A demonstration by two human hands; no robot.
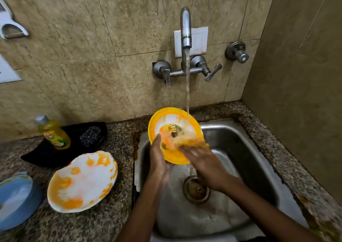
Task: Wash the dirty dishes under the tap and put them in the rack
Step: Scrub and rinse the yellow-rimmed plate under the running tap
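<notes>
A yellow plate (172, 119) with a white, smeared centre is tilted over the steel sink (231, 136). My left hand (159, 158) grips its lower left rim, thumb on the face. My right hand (205, 164) presses a blurred yellowish scrub pad (194, 142) against the plate's lower right part. Water runs from the wall tap (186, 29) onto the plate's upper right edge. A white scalloped plate (83, 180) with orange stains lies flat on the granite counter, left of the sink.
A dish soap bottle (53, 132) and a steel scrubber (90, 135) rest on a black tray (37, 154) behind the white plate. Blue plates (16, 197) sit at the far left edge. The sink drain (196, 190) lies below my hands. The wall closes in on the right.
</notes>
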